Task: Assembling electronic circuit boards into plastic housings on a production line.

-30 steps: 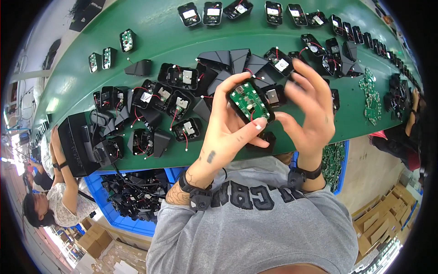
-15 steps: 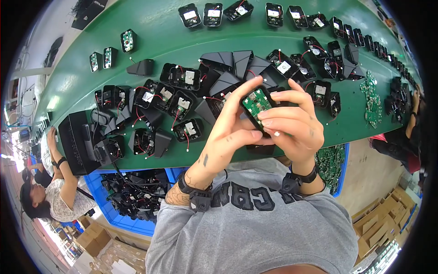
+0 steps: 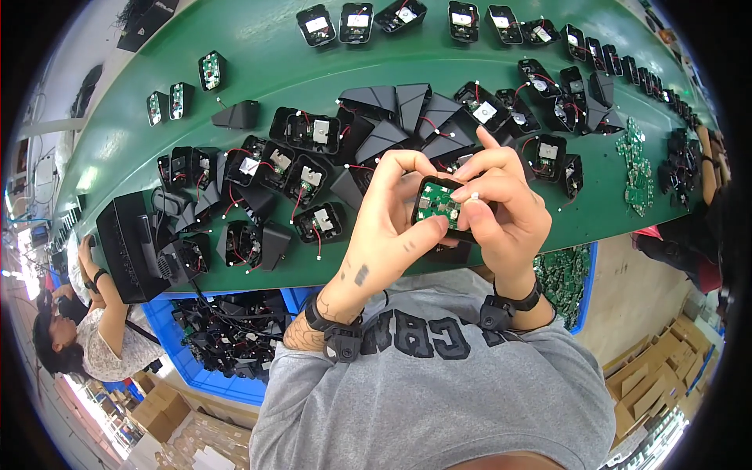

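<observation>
Held in front of my chest is a small black housing with a green circuit board [image 3: 433, 202] seated in its open side. My left hand [image 3: 382, 227] is closed around the housing, its thumb pressing on the board's lower edge. My right hand [image 3: 511, 210] is at the housing's right side, with a small white connector [image 3: 475, 196] pinched between thumb and index finger. Fingers hide the housing's right edge and any wire on the connector. Just beyond my hands, black housings [image 3: 384, 139] lie piled on the green table [image 3: 274, 74].
Open housings with red wires [image 3: 319, 223] lie left of my hands, and more line the far edge. Loose green boards [image 3: 636, 168] are heaped at right. Blue bins [image 3: 184, 352] with parts stand below the near edge. A co-worker [image 3: 94, 337] sits left; another's arm [image 3: 707, 160] shows right.
The housing has come down and tilted so its board faces up more. My left thumb has moved onto the board, and my right fingers have drawn into a pinch at the white connector.
</observation>
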{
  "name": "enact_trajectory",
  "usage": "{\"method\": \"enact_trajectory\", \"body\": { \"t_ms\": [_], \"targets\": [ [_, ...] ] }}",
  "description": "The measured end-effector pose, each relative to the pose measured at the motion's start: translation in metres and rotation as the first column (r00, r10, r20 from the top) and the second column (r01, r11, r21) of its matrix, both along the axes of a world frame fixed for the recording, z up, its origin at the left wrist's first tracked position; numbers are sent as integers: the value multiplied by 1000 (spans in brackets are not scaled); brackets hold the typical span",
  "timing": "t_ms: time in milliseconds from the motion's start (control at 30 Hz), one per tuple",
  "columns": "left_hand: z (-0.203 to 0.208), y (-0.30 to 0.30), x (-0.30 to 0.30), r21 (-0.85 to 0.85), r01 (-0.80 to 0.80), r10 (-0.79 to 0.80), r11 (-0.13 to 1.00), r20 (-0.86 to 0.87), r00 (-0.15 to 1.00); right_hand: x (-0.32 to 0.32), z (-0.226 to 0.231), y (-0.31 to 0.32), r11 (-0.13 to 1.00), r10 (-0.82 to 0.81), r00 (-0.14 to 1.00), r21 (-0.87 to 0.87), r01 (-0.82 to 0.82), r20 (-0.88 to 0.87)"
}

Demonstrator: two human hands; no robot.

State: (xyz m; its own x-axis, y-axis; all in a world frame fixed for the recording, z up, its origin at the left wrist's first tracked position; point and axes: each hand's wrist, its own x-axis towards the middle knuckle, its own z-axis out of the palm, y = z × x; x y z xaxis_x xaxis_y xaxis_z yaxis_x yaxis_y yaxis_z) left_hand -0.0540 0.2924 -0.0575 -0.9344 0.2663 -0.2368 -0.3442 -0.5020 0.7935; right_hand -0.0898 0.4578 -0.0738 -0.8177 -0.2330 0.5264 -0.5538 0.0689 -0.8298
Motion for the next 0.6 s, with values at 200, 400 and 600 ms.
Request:
{"method": "enact_trajectory", "body": {
  "t_ms": [200, 400, 600],
  "targets": [
    [4, -1, 0, -94, -25, 22, 995, -36, 999, -5, 2, 2, 992, -14, 989, 118, 32, -145],
    [5, -2, -2, -101, -163, 148, 981, -138, 979, -6, 3, 1, 999, -22, 996, 36, 25, -87],
    [5, -4, -2, -30, -99, 95, 995, -105, 990, -10, -8, 9, 841, 400, 886, -478, -254, 233]
  ]
}}
